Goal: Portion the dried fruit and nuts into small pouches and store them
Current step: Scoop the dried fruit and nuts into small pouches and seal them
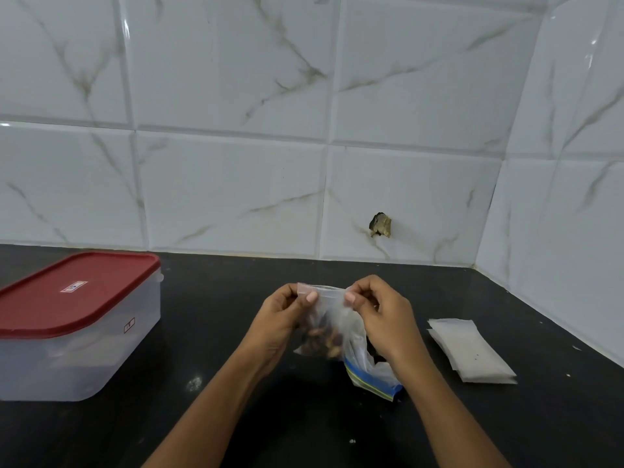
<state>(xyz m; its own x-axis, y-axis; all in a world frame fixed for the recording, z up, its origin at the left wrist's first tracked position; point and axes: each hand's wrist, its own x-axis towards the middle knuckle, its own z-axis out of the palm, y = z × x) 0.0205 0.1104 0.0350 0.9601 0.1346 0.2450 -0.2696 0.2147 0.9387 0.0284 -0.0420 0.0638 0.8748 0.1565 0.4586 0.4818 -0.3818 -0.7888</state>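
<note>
A small clear pouch [329,315] hangs above the black counter, with brown nuts and dark dried fruit [320,341] lying in its lower part. My left hand [280,324] pinches the pouch's top strip at its left end. My right hand [385,319] pinches the same strip at its right end. Below the pouch, a larger clear zip bag with a blue and yellow seal [371,376] lies crumpled on the counter, partly hidden by my right hand. A stack of empty white pouches [469,349] lies flat to the right.
A clear plastic box with a red lid [71,319] stands shut at the left of the black counter [236,417]. White marble-pattern tiles form the back wall and the right wall. A chipped hole [381,225] marks the back wall.
</note>
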